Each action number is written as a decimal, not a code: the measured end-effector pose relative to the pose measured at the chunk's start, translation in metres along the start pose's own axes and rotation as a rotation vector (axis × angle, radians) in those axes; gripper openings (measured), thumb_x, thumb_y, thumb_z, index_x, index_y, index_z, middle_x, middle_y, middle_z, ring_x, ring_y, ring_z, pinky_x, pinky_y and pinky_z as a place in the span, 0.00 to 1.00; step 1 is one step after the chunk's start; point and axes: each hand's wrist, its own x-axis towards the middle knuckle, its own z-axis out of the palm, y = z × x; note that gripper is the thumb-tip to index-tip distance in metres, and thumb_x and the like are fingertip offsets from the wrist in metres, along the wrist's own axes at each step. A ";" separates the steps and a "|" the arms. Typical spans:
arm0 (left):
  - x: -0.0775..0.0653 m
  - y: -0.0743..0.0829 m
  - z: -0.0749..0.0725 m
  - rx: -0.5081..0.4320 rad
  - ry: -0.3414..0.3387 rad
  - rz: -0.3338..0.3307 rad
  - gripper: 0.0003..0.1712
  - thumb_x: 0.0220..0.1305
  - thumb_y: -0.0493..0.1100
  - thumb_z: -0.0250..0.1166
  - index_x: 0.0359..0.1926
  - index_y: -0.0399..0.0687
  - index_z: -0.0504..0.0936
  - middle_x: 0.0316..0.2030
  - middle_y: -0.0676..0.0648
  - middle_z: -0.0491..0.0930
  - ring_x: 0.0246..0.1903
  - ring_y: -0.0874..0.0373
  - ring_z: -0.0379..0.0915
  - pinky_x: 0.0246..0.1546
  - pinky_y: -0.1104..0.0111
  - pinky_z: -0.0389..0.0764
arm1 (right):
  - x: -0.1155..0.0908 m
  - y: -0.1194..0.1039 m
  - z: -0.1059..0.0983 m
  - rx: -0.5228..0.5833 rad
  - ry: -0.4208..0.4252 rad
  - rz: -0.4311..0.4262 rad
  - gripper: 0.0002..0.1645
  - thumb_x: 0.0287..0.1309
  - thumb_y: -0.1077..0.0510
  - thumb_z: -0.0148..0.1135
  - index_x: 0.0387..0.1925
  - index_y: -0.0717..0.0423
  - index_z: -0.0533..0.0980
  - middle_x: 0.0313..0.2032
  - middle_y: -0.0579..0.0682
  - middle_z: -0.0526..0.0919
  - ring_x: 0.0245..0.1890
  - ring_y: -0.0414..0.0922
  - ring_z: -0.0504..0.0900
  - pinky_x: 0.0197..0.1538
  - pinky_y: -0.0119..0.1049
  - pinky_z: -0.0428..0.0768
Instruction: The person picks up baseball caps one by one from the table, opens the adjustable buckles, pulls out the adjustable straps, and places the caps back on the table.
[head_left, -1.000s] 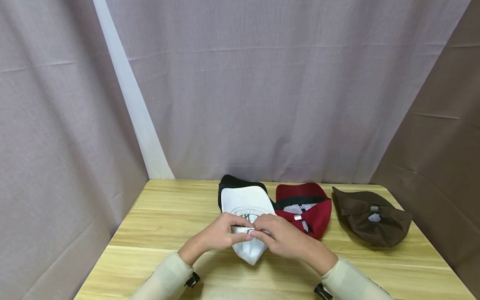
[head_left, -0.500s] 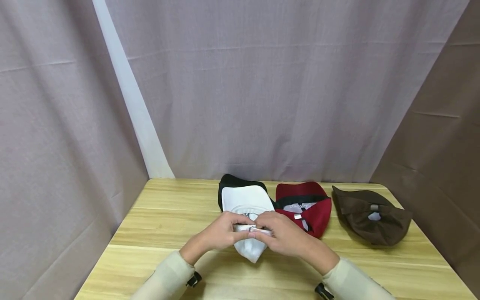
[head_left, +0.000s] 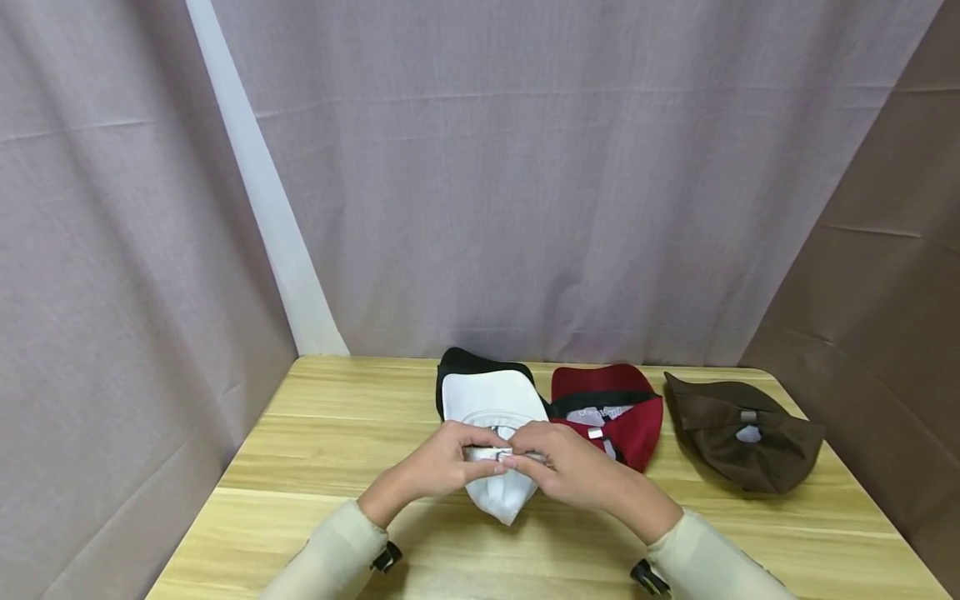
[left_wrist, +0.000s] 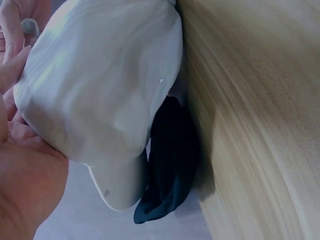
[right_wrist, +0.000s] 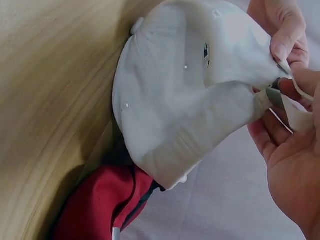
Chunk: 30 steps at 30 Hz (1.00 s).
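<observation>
A white baseball cap (head_left: pixel 495 396) stands over the front of the table, its brim pointing away from me and its back toward me. My left hand (head_left: pixel 444 460) pinches the left side of its back strap (right_wrist: pixel 299 119) between thumb and fingers. From the other side my right hand (head_left: pixel 572 468) pinches the same strap, and the fingertips of both hands meet at the middle. A small metal buckle (right_wrist: pixel 274 95) shows at the strap in the right wrist view, partly covered by fingers. In the left wrist view the cap's crown (left_wrist: pixel 105 80) bulges beside the left palm.
Behind the white cap lies a black cap (head_left: pixel 468 362), partly hidden by it. To the right are a dark red cap (head_left: pixel 637 429) and a brown cap (head_left: pixel 750 462). The wooden table (head_left: pixel 337 425) ends at a grey curtain (head_left: pixel 480 208).
Both hands stay at the strap with only small finger movements. The right thumb has shifted slightly upward over the strap's middle. The other caps have not moved.
</observation>
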 end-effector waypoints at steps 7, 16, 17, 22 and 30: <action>-0.002 -0.003 -0.001 -0.025 0.022 -0.014 0.10 0.69 0.42 0.73 0.48 0.46 0.91 0.44 0.47 0.93 0.43 0.71 0.82 0.52 0.72 0.83 | -0.003 0.002 -0.005 0.140 0.027 0.110 0.14 0.77 0.49 0.62 0.32 0.45 0.83 0.44 0.37 0.91 0.45 0.33 0.85 0.52 0.37 0.85; 0.000 0.001 0.002 0.004 0.054 -0.030 0.08 0.68 0.44 0.72 0.33 0.52 0.82 0.27 0.57 0.79 0.31 0.72 0.71 0.36 0.76 0.75 | 0.003 -0.001 -0.005 0.225 0.086 0.145 0.11 0.77 0.50 0.63 0.34 0.42 0.85 0.32 0.41 0.87 0.35 0.33 0.77 0.41 0.31 0.77; 0.001 0.002 0.003 0.014 0.058 -0.038 0.10 0.68 0.46 0.73 0.31 0.52 0.80 0.26 0.59 0.77 0.30 0.72 0.70 0.34 0.76 0.73 | 0.003 -0.002 -0.004 0.226 0.092 0.145 0.11 0.76 0.50 0.63 0.34 0.41 0.85 0.30 0.41 0.86 0.34 0.33 0.77 0.40 0.31 0.77; 0.005 0.005 0.004 0.094 0.073 -0.085 0.10 0.66 0.52 0.76 0.31 0.57 0.86 0.27 0.64 0.81 0.30 0.72 0.69 0.33 0.77 0.72 | 0.006 -0.007 -0.003 0.188 0.102 0.162 0.14 0.77 0.49 0.62 0.30 0.39 0.82 0.26 0.36 0.79 0.30 0.33 0.74 0.34 0.30 0.74; 0.006 0.006 0.003 0.148 0.045 -0.087 0.12 0.71 0.48 0.70 0.28 0.56 0.85 0.21 0.63 0.74 0.26 0.73 0.66 0.28 0.77 0.69 | 0.004 -0.006 -0.002 0.136 0.080 0.209 0.13 0.82 0.47 0.55 0.38 0.39 0.81 0.30 0.39 0.82 0.32 0.34 0.76 0.36 0.29 0.75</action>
